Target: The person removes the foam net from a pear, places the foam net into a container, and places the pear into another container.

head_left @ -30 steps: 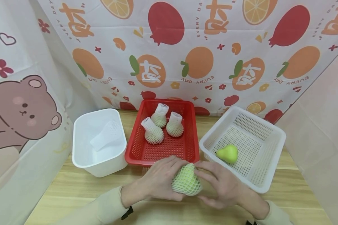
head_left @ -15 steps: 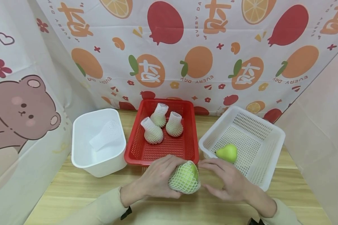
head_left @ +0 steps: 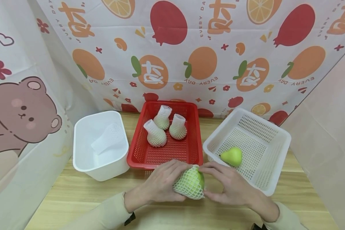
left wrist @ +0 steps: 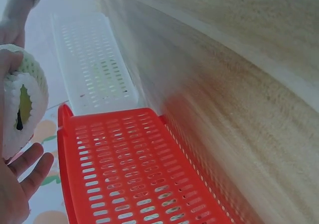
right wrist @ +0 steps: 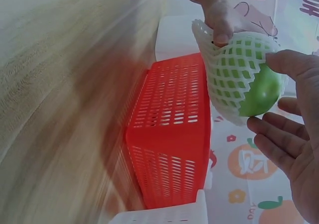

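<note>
Left hand grips a green pear in a white foam net as the right hand, fingers loosely spread, touches it just before a red basket holding three netted fruits, patterned cloth beyond.

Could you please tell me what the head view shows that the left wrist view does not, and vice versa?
Only the head view shows the white solid-walled plastic tub and the loose white foam sleeve inside it.

Only the left wrist view shows the dark stem of the held green pear in white foam netting.

Both show that pear, the left hand, the right hand, the red slotted plastic basket and the white slotted plastic basket.
</note>
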Motion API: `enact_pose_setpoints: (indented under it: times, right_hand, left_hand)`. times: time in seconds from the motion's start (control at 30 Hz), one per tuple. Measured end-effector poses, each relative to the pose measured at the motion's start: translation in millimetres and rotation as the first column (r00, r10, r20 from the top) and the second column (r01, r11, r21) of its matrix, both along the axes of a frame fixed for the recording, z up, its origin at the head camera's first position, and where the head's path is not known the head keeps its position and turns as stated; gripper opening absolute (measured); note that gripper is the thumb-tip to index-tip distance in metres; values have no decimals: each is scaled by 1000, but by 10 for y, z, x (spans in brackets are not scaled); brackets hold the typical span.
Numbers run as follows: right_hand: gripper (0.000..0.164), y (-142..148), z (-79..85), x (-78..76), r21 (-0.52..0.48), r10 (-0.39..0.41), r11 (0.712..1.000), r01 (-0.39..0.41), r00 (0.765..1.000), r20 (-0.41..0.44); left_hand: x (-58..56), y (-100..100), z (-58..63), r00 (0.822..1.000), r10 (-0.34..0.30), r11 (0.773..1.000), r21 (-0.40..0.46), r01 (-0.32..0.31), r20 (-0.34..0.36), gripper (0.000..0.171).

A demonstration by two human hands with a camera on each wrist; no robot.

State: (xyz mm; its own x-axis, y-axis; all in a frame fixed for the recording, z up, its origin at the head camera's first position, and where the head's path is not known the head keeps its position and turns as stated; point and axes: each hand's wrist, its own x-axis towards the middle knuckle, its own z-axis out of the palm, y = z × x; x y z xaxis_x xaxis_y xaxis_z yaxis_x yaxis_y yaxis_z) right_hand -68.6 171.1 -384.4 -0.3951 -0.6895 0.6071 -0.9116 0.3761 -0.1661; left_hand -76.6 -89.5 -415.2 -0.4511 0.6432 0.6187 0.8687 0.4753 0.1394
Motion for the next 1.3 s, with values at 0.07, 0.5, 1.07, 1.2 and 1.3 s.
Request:
enact_pose_setpoints:
  times: [0.07,0.5,1.07,1.2,1.3]
  right_hand:
    - [64,-1,-14,4,7,-11,1000,11,1000,22]
    - [89,-51,-89,49,81,-109,991,103,991,75]
    - [93,19,-91,43,51,-170,984,168,985,31]
    - [92,48,-74,31,46,-165,985,164,986,34]
    - [91,71,-67,19,32,-156,987,155,987,36]
  left_hand:
    - [5,4,1,1000,1,1000,-2,-1,-7,88]
    - [59,45,16,998,57,997,-42,-59,-41,86]
    - [66,51,77,998,64,994,-84,-64,-1,84]
    - [66,38,97,998,68,993,-92,-68,-3,83]
    - [67,24,114,997,74,992,-99,-73,3,80]
